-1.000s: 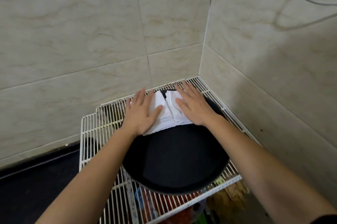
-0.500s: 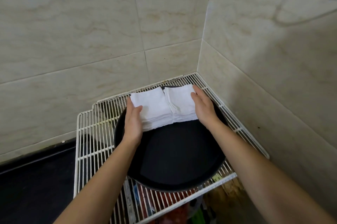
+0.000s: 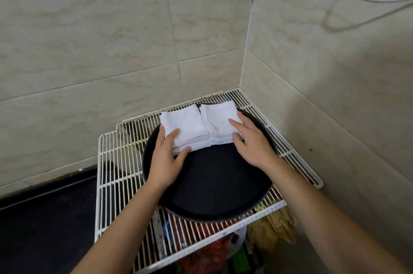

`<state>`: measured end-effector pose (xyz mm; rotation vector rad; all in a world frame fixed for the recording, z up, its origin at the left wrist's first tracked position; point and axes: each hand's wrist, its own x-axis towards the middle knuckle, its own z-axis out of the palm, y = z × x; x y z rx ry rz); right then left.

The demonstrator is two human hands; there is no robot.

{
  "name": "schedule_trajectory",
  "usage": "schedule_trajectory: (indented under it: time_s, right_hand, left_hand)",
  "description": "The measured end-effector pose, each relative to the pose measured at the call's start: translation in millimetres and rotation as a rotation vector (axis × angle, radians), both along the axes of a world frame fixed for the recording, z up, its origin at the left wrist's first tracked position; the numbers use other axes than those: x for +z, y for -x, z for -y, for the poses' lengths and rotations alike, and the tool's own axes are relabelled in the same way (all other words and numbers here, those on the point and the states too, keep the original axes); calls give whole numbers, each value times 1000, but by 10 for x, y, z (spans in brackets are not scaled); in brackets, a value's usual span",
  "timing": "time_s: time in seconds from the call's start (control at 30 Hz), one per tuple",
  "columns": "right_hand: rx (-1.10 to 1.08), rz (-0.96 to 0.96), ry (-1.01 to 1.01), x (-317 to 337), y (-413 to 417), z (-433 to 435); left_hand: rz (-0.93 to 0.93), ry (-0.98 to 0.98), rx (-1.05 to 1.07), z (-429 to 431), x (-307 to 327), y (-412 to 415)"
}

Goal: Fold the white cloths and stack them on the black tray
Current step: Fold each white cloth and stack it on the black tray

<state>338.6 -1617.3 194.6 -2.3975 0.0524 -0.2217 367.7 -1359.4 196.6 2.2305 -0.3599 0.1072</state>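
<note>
2 piles of folded white cloths (image 3: 196, 126) sit side by side at the far edge of the black tray (image 3: 219, 184). The left hand (image 3: 166, 159) pinches one pile's near corner; the right hand (image 3: 252, 142) lies flat on the other. No loose cloth shows: nearly done, I'd say.
</note>
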Motion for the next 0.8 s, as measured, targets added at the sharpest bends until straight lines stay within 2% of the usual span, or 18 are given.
schedule_trajectory:
  time_s: [0.2,0.33,0.4,0.47,0.53,0.67,0.8]
  right_hand:
    - [-1,9,110,-6,71,-40]
    - [-104,240,44,167,206,-167]
    - [-29,129,-127,271,248,-308]
    - [145,-140,-281,304,260,-514]
    - [258,-267,-274,265,226,-690]
    - [264,-266,-292,204,47,-844]
    - [248,-273,-344,196,-74,-887]
  left_hand:
    - [-1,43,-4,-60,95,43]
    - [73,85,81,-81,393,-313]
    - [85,7,21,-36,538,-648]
    - [5,-139,-91,38,623,-966]
    - [-137,-228,-187,123,643,-1195]
    - [-350,-228,-241,219,564,-1410]
    - [-437,-139,-268,161,600,-1427]
